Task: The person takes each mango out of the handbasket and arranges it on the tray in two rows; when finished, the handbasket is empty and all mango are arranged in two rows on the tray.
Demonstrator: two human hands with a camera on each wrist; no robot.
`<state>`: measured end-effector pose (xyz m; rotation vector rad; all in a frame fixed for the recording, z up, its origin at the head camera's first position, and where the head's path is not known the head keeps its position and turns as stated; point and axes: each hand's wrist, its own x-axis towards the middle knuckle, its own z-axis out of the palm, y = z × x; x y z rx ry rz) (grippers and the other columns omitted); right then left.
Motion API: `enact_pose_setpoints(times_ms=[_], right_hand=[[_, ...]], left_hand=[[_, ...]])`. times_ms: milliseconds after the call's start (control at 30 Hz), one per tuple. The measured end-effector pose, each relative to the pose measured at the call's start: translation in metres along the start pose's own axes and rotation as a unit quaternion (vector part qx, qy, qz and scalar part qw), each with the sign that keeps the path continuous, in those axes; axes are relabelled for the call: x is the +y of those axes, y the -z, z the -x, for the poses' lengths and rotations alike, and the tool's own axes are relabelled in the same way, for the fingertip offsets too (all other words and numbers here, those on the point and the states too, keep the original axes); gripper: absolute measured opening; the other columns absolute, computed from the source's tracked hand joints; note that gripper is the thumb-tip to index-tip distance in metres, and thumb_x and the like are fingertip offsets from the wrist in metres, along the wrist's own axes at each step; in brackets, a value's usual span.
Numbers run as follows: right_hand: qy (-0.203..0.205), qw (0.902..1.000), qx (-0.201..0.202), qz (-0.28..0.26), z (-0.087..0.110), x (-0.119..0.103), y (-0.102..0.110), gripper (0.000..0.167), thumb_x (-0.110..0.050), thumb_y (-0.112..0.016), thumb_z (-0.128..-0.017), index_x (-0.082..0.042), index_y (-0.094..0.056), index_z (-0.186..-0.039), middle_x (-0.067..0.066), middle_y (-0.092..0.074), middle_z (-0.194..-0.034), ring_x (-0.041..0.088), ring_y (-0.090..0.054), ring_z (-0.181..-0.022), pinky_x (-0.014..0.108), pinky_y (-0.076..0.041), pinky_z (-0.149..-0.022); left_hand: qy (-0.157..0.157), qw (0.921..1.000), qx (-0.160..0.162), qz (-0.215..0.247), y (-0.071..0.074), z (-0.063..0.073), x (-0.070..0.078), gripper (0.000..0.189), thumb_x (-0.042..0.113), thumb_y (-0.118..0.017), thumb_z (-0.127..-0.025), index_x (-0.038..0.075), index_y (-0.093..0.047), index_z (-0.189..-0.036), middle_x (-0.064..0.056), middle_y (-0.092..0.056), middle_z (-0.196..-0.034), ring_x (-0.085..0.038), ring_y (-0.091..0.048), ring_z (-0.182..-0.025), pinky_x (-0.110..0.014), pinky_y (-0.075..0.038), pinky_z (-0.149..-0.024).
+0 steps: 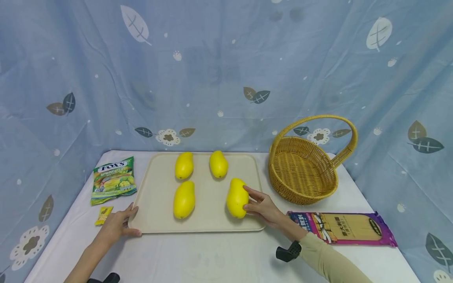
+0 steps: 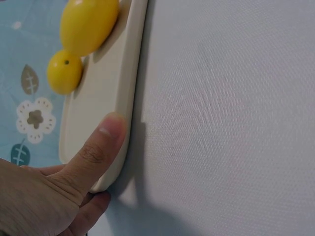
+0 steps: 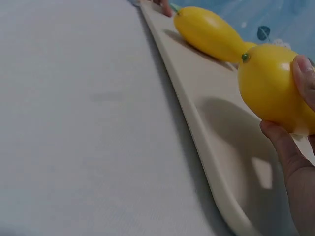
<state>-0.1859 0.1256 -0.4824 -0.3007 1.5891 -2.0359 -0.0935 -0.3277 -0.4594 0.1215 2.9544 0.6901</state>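
Note:
A beige tray [image 1: 209, 224] lies on the white table with several yellow mangoes on it. My left hand [image 1: 115, 226] grips its near left corner; in the left wrist view the thumb [image 2: 101, 145] presses on the rim and fingers lie around the corner. Toward the tray's right side, my right hand [image 1: 263, 206] holds a mango [image 1: 236, 198] between thumb and fingers. That mango [image 3: 270, 91] appears raised off the tray in the right wrist view, its shadow falling below. Other mangoes stand at near left [image 1: 184, 200], far left [image 1: 184, 166] and far middle [image 1: 218, 164].
Right of the tray stands a wicker basket [image 1: 304, 192] with a tall handle. A pack of pasta [image 1: 354, 229] lies nearer, beside my right forearm. To the left are a green candy bag [image 1: 114, 181] and a small yellow wrapped candy [image 1: 104, 215]. A blue curtain [image 1: 212, 78] hangs behind.

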Motion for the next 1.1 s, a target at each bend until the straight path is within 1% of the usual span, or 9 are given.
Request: enact_pose_setpoints(times_ms=[167, 267, 400, 500, 667, 833, 967, 1067, 1100], right_hand=[[0.006, 0.9996, 0.008, 0.028, -0.016, 0.004, -0.014, 0.074, 0.006, -0.071, -0.082, 0.001, -0.034, -0.146, 0.023, -0.026, -0.153, 0.022, -0.047, -0.127, 0.032, -0.056, -0.088], [0.01, 0.9991, 0.003, 0.041, -0.024, 0.005, -0.022, 0.072, 0.005, -0.072, -0.081, 0.0, -0.037, -0.144, 0.02, -0.027, -0.154, 0.027, -0.043, -0.132, 0.032, -0.055, -0.09], [0.019, 0.9977, 0.0, 0.065, -0.03, 0.006, -0.03, 0.069, 0.002, -0.073, -0.081, 0.002, -0.04, -0.142, 0.018, -0.029, -0.153, 0.034, -0.039, -0.134, 0.032, -0.051, -0.096], [0.025, 0.9953, -0.005, 0.093, -0.032, 0.005, -0.031, 0.067, 0.0, -0.072, -0.082, 0.003, -0.04, -0.141, 0.016, -0.032, -0.151, 0.033, -0.036, -0.136, 0.03, -0.045, -0.102], [0.034, 0.9894, -0.01, 0.141, -0.032, 0.0, -0.031, 0.065, -0.003, -0.069, -0.087, 0.001, -0.038, -0.144, 0.013, -0.03, -0.153, 0.029, -0.026, -0.141, 0.028, -0.034, -0.11], [0.023, 0.9903, -0.021, 0.135, -0.031, -0.004, -0.03, 0.068, -0.005, -0.067, -0.089, -0.003, -0.032, -0.147, 0.012, -0.023, -0.156, 0.029, -0.026, -0.142, 0.028, -0.035, -0.109], [0.024, 0.9925, -0.023, 0.117, -0.032, -0.005, -0.033, 0.071, -0.004, -0.066, -0.089, -0.004, -0.029, -0.149, 0.015, -0.02, -0.157, 0.03, -0.026, -0.142, 0.027, -0.035, -0.109], [0.025, 0.9941, -0.015, 0.104, -0.031, -0.005, -0.038, 0.069, -0.001, -0.064, -0.089, -0.002, -0.028, -0.149, 0.017, -0.019, -0.157, 0.031, -0.025, -0.142, 0.029, -0.035, -0.109], [0.025, 0.9946, -0.012, 0.1, -0.031, -0.005, -0.039, 0.069, 0.0, -0.063, -0.089, -0.002, -0.028, -0.149, 0.017, -0.019, -0.157, 0.031, -0.025, -0.142, 0.029, -0.035, -0.109]], left_hand=[[0.004, 1.0, 0.001, 0.0, 0.001, 0.0, -0.001, 0.091, 0.029, -0.087, -0.055, -0.015, -0.051, -0.126, -0.036, -0.039, -0.134, -0.051, -0.05, -0.113, -0.071, -0.027, -0.101], [0.003, 1.0, 0.006, 0.0, 0.001, 0.0, -0.002, 0.09, 0.028, -0.087, -0.055, -0.015, -0.051, -0.125, -0.035, -0.04, -0.134, -0.051, -0.048, -0.115, -0.071, -0.027, -0.1], [0.003, 1.0, 0.006, 0.005, 0.0, 0.001, -0.002, 0.09, 0.027, -0.087, -0.055, -0.015, -0.051, -0.126, -0.036, -0.04, -0.133, -0.051, -0.046, -0.117, -0.071, -0.026, -0.101], [-0.002, 1.0, 0.006, 0.007, -0.002, 0.0, -0.001, 0.091, 0.029, -0.087, -0.054, -0.015, -0.051, -0.125, -0.036, -0.04, -0.133, -0.051, -0.045, -0.117, -0.071, -0.024, -0.101], [-0.01, 0.9999, 0.01, 0.008, -0.002, -0.001, -0.002, 0.09, 0.029, -0.087, -0.055, -0.015, -0.051, -0.125, -0.036, -0.04, -0.133, -0.05, -0.046, -0.118, -0.072, -0.021, -0.102], [-0.009, 0.9999, 0.003, 0.01, 0.002, -0.001, -0.003, 0.092, 0.03, -0.087, -0.057, -0.016, -0.049, -0.127, -0.037, -0.038, -0.135, -0.051, -0.044, -0.119, -0.072, -0.022, -0.102], [-0.025, 0.9995, -0.014, 0.014, 0.006, 0.0, -0.002, 0.092, 0.028, -0.087, -0.06, -0.018, -0.045, -0.128, -0.04, -0.034, -0.135, -0.053, -0.046, -0.117, -0.069, -0.03, -0.1], [-0.021, 0.998, -0.051, 0.03, 0.01, 0.001, 0.001, 0.095, 0.029, -0.085, -0.065, -0.02, -0.039, -0.133, -0.043, -0.026, -0.138, -0.056, -0.04, -0.12, -0.066, -0.034, -0.1], [-0.018, 0.9971, -0.064, 0.037, 0.011, 0.001, 0.003, 0.096, 0.03, -0.083, -0.068, -0.02, -0.036, -0.134, -0.045, -0.022, -0.139, -0.056, -0.045, -0.117, -0.064, -0.037, -0.099]])
